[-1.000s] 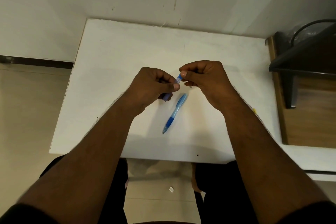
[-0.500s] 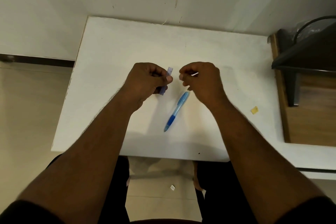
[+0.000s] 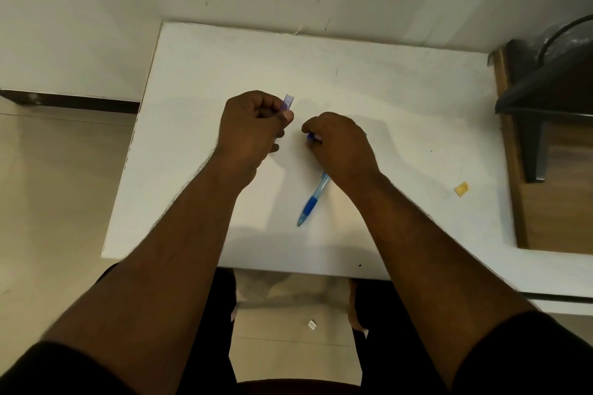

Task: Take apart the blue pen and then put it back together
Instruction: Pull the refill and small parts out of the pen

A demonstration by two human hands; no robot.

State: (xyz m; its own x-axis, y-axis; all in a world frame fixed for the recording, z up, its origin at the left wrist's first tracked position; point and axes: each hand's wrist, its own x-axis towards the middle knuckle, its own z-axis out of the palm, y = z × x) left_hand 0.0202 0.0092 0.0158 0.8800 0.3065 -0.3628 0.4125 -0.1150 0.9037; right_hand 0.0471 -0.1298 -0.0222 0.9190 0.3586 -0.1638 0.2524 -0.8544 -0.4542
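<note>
The blue pen is in pieces over a white table. My left hand grips a translucent blue barrel piece, whose upper end sticks out above the thumb. My right hand is curled low over the table just to the right and pinches a small blue part that is mostly hidden by the fingers. The pen's front section, with a dark blue grip and its tip pointing toward me, lies on the table partly under my right wrist.
A small yellow scrap lies at the table's right side. A wooden unit with a dark object on it stands against the right edge. The wall runs behind the table. A white scrap lies on the floor.
The two hands have pulled apart. My right hand dropped toward the table, over the back end of the lying front section. My left hand kept the barrel piece and stayed roughly in place.
</note>
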